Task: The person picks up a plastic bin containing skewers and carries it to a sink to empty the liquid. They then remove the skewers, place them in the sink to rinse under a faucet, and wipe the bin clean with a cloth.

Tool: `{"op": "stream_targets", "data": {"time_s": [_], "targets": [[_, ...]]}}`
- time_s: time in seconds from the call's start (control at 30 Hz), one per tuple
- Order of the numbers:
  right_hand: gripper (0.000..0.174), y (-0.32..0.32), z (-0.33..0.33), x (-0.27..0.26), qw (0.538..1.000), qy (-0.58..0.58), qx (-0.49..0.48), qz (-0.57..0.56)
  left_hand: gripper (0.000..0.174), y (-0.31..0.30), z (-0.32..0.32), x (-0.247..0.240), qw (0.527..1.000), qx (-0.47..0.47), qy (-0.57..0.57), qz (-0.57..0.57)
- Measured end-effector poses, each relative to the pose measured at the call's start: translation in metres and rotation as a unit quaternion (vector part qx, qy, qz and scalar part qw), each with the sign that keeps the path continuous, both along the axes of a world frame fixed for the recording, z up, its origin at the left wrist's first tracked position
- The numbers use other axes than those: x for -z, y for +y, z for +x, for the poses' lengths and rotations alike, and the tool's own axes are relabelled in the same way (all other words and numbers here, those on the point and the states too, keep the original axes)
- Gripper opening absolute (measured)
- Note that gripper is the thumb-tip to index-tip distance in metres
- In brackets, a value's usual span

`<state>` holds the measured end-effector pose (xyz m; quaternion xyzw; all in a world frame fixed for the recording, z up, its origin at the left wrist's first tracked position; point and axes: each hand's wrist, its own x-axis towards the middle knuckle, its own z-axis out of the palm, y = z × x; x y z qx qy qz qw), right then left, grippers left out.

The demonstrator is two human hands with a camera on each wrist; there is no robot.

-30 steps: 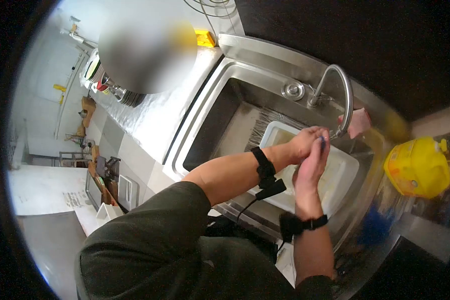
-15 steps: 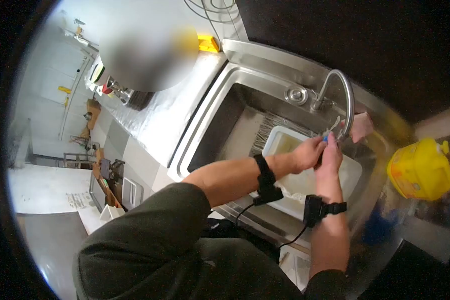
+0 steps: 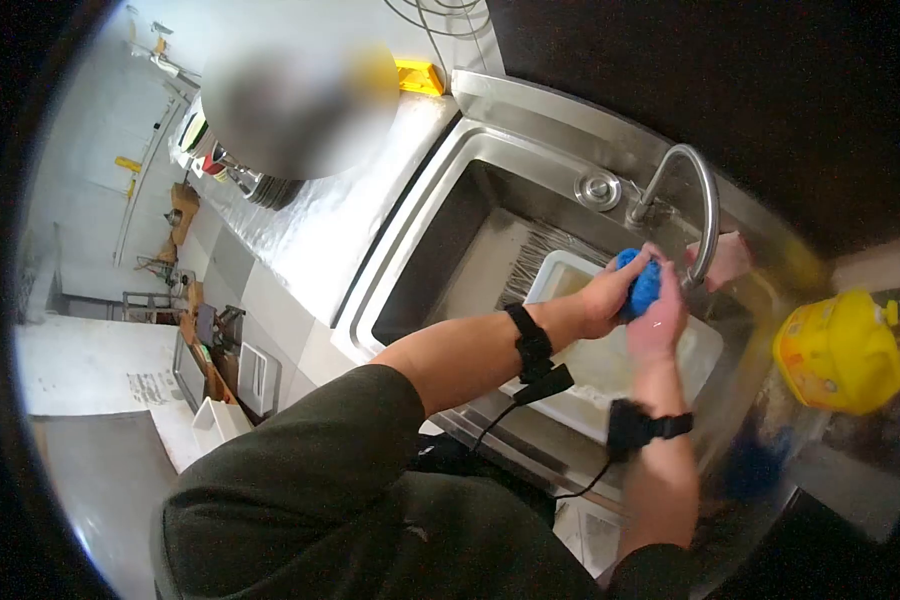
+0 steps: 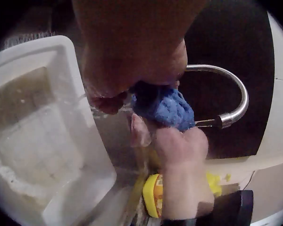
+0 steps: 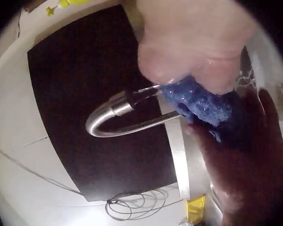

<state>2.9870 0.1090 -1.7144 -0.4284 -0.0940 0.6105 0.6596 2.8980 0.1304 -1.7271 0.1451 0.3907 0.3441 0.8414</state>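
Blue cloth [image 3: 638, 283] was found bunched between the person's two hands, above the sink [image 3: 435, 245] and near the spout of the metal faucet [image 3: 711, 212]. Left hand [image 3: 601, 298]: fingers curled round the cloth, gripping it from one side. Right hand [image 3: 662, 318]: closed on the opposite side of the same cloth, some fingers hidden from view. A thin stream of water [image 4: 205, 123] ran from the spout toward the right hand and cloth. Below, a white tub [image 4: 87, 136] sat inside the sink, holding cloudy liquid with foam along one edge. A pink cloth [image 3: 728, 260] lay behind the spout; a yellow jug [image 3: 838, 352] stood beyond the sink, on the right hand's side.
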Motion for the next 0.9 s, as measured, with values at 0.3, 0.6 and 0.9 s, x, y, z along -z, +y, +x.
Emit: {"op": "stream_targets", "data": {"time_s": [0.3, 0.6, 0.9], "targets": [[0.048, -0.006, -0.009, -0.005, 0.995, -0.054, 0.044, -0.069, 0.034, -0.009, 0.002, -0.009, 0.984, 0.106, 0.077, 0.124], [0.034, -0.034, -0.038, 0.020, 0.985, -0.059, 0.160, 0.015, 0.040, 0.001, 0.012, 0.007, 0.980, 0.161, 0.070, 0.093], [0.023, 0.012, 0.051, 0.054, 0.974, -0.019, 0.119, -0.191, 0.032, -0.014, -0.011, -0.018, 0.862, 0.200, 0.328, 0.330]]}}
